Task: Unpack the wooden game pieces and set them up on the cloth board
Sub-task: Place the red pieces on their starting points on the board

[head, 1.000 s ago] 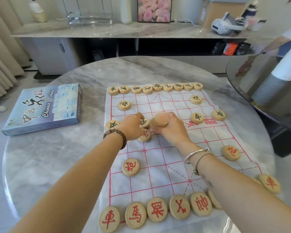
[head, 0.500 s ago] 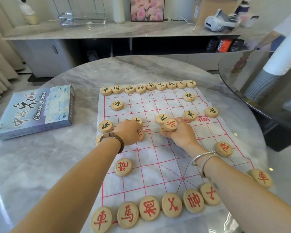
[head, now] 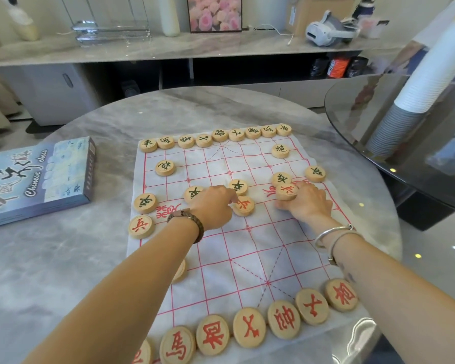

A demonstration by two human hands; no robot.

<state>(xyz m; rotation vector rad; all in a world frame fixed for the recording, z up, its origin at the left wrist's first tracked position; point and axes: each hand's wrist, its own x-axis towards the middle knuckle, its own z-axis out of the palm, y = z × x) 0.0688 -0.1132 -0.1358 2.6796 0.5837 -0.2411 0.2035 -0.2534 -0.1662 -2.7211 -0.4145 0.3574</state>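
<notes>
Hands placing pieces on the cloth (head: 247, 253)
Right hand (head: 309, 204) pinches a lifted piece (head: 286, 191) at its fingertips. Left hand (head: 216, 207), curled, touches a flat piece (head: 244, 206) at its fingertip; grip unclear.

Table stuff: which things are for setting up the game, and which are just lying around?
For the game:
cloth board
wooden pieces
game box
left hand, touching the middle red piece
right hand, gripping the lifted red piece

Just lying about:
stack of paper cups
headset
flower picture
glass table
</notes>
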